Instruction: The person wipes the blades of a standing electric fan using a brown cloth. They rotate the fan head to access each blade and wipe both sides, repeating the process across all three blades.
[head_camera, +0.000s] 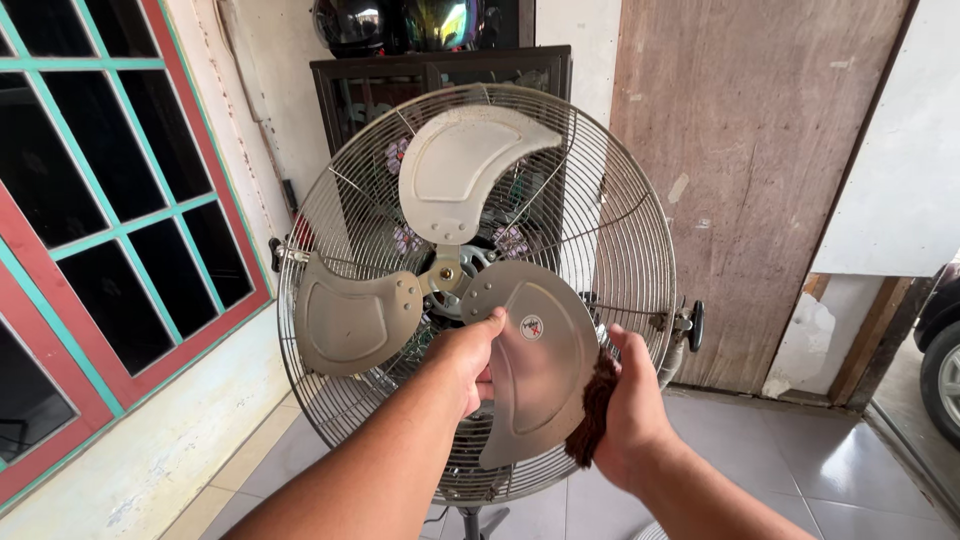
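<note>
- We see the left hand (468, 362) up front, fingers closed on the left edge of the lower fan blade (540, 360), thumb (487, 322) lying on the blade's front face.
- The right hand (632, 410) is clamped on the same blade's right edge, with a dark brown rag (594, 408) bunched between palm and metal.
- So both hands grip one blade, one on each side; the rag touches the blade's rim.
- That blade is dull grey metal, curved, with a small round sticker (532, 327) near its middle; it points down and to the right from the hub (447, 273).
- Two more blades: one to the left (350, 322), one pointing up (462, 170); both dusty, riveted to the hub arms.
- The front guard is off; the blades sit bare in front of the rear wire grille (620, 250), which rings them all.
- A black knob (696, 325) sticks out at the grille's right edge, a clip (278, 252) at its left.
- The fan's stand (470, 522) shows just below the grille, on a grey tiled floor (800, 470).
- Behind the fan is a dark cabinet (440, 75) with helmets (400, 22) on top.
- Left: a window (110, 200) with a red and teal frame. Right: a worn wooden door (750, 180).
- Far right edge: part of a vehicle wheel (942, 375).
</note>
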